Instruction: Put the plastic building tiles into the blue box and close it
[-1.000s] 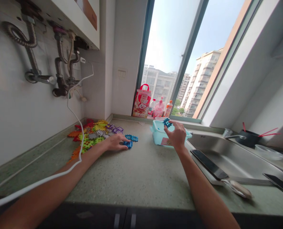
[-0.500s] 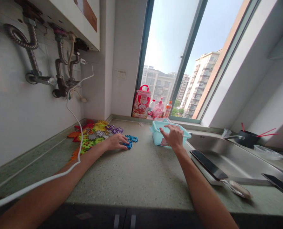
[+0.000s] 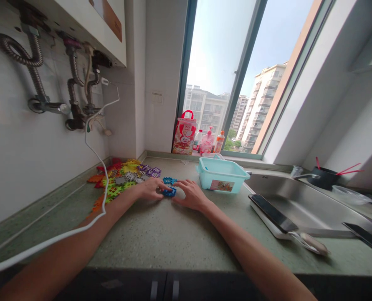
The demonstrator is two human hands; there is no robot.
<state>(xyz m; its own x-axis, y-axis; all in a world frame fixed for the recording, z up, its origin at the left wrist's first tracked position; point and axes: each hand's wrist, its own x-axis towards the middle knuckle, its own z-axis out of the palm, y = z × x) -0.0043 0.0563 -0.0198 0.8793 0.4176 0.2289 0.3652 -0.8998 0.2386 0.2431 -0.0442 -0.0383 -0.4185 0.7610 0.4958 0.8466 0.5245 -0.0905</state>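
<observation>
Two blue interlocking plastic tiles lie on the counter between my hands: a farther tile (image 3: 170, 180) and a nearer tile (image 3: 170, 193). My left hand (image 3: 150, 189) has its fingers on the left side of the nearer tile, gripping it. From the right, my right hand (image 3: 190, 195) reaches in with thumb and fingers apart around the tiles' right edge; its fingertips come close to the farther tile. Beyond my left hand spreads a pile of similar tiles (image 3: 112, 190) in green, grey, yellow, red, orange and purple. A light-blue plastic bin (image 3: 223, 186) stands right of my right hand.
A white cable (image 3: 94, 223) runs across my left forearm. To the right are a phone (image 3: 272, 212) on a white object, a steel sink (image 3: 294, 196) and a black pot (image 3: 325, 179). Bottles and a pink bag (image 3: 185, 136) line the windowsill.
My right hand has left the bin and moved left and down to the blue tiles. My left hand stays at the nearer blue tile. The view has shifted slightly.
</observation>
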